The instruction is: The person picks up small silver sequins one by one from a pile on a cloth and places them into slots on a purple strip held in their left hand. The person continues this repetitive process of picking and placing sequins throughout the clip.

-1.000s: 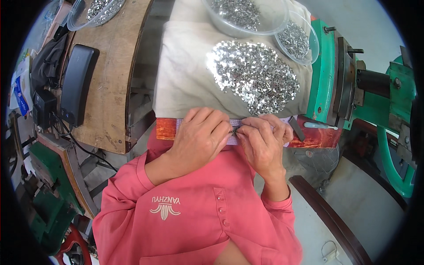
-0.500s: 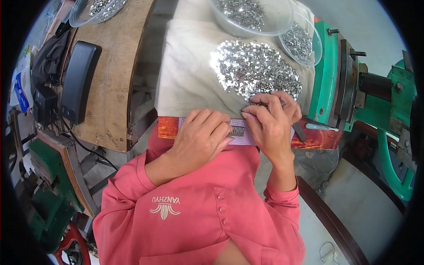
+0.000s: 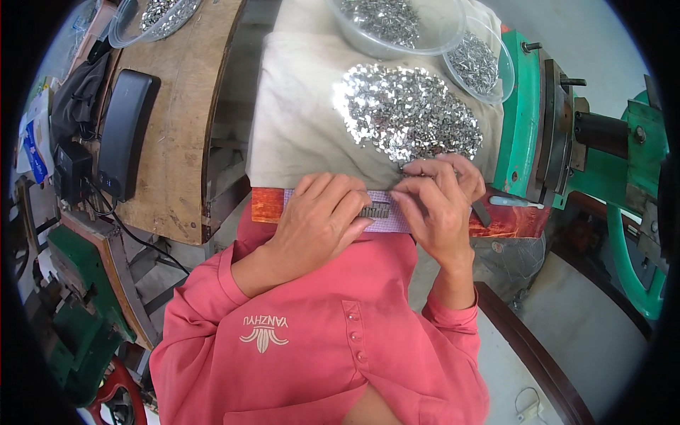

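My left hand [image 3: 319, 218] is closed at the left end of a small dark metal block [image 3: 375, 211] with a row of slots or pieces. Under the block lies a purple checked cloth [image 3: 394, 224] at the near table edge. Just right of the block, my right hand [image 3: 440, 205] has its fingers curled and thumb near the index finger. Whatever sits in its fingertips is too small to make out. Beyond it spreads a pile of small shiny metal pieces [image 3: 407, 110] on a beige cloth [image 3: 294, 120].
A clear tub [image 3: 446, 32] and a smaller clear tub [image 3: 507, 78], both with metal parts, stand behind the pile. Green machinery [image 3: 520, 120] flanks the right. Leftward is a wooden table [image 3: 180, 106] with a black device [image 3: 127, 134]. A dark flat tool [image 3: 480, 213] lies by my right wrist.
My right fingertips have come slightly nearer to me, from the pile's near edge toward the block. My left hand stays at the block, nearly still.
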{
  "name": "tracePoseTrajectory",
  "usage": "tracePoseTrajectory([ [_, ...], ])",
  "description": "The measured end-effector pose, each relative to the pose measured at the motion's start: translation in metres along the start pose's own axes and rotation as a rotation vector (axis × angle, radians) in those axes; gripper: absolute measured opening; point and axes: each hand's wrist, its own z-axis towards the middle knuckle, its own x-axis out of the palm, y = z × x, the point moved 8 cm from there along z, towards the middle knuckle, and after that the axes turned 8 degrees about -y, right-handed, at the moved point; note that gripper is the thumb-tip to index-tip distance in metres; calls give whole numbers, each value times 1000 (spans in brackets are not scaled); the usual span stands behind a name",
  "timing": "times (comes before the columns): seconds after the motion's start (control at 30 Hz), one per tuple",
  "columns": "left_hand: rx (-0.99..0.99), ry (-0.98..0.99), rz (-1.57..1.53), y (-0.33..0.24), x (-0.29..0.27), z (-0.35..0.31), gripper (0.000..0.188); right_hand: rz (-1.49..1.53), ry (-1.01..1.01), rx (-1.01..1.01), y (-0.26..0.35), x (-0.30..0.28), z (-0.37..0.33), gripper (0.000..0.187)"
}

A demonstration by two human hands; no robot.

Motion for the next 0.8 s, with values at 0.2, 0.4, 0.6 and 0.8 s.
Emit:
tracePoseTrajectory([
  [0.2, 9, 2, 14, -1, 1, 3, 34, 21, 9, 13, 18, -1, -22, 15],
  [0.4, 3, -6, -5, 0, -1, 1, 35, -30, -76, 28, 8, -4, -4, 16],
  [0.6, -1, -14, -12, -1, -4, 1, 35, -136, -124, -57, 4, 9, 29, 15],
  [0.8, -4, -33, -11, 0, -5, 0, 35, -138, -28, -171, 16, 17, 40, 13],
])
